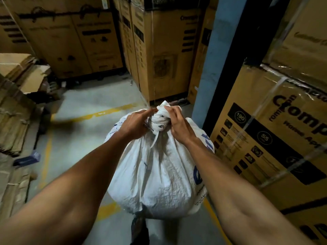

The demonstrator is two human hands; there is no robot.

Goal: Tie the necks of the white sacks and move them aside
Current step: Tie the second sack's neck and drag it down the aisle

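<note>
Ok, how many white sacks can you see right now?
1. The white sack stands on the floor in the aisle, its neck gripped by the left hand and right hand. Others may be out of view.

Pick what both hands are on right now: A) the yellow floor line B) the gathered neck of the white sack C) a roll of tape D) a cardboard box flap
B: the left hand and right hand pinch either side of the bunched, wrapped neck atop the full white sack.

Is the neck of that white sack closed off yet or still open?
Closed: the white sack has its neck gathered and wound with white strip, both hands gripping it. Whether the knot is finished, cannot tell.
</note>
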